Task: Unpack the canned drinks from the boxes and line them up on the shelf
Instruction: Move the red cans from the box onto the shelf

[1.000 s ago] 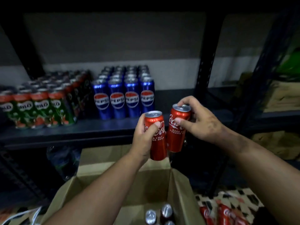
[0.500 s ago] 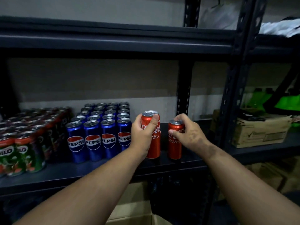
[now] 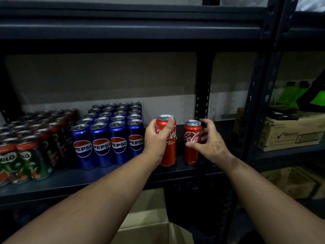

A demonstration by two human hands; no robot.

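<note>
Two red Coca-Cola cans stand on the dark metal shelf (image 3: 105, 176), right of the Pepsi block. My left hand (image 3: 155, 140) grips the left can (image 3: 171, 152) from its left side, thumb across the upper front. The right can (image 3: 192, 131) stands upright a little apart from it. My right hand (image 3: 211, 143) is around that can with its fingers spread loose behind it; only the thumb tip touches the front. Both can bases rest near the shelf's front edge.
Several blue Pepsi cans (image 3: 110, 143) fill rows left of my hands, and green Milo cans (image 3: 22, 155) lie further left. A shelf post (image 3: 202, 85) rises behind the right can. An open cardboard box (image 3: 149, 231) sits below. A carton (image 3: 290, 132) stands on the neighbouring shelf.
Both cans went from above the box up onto the shelf. My right hand's fingers have loosened from the right can; my left hand keeps its grip.
</note>
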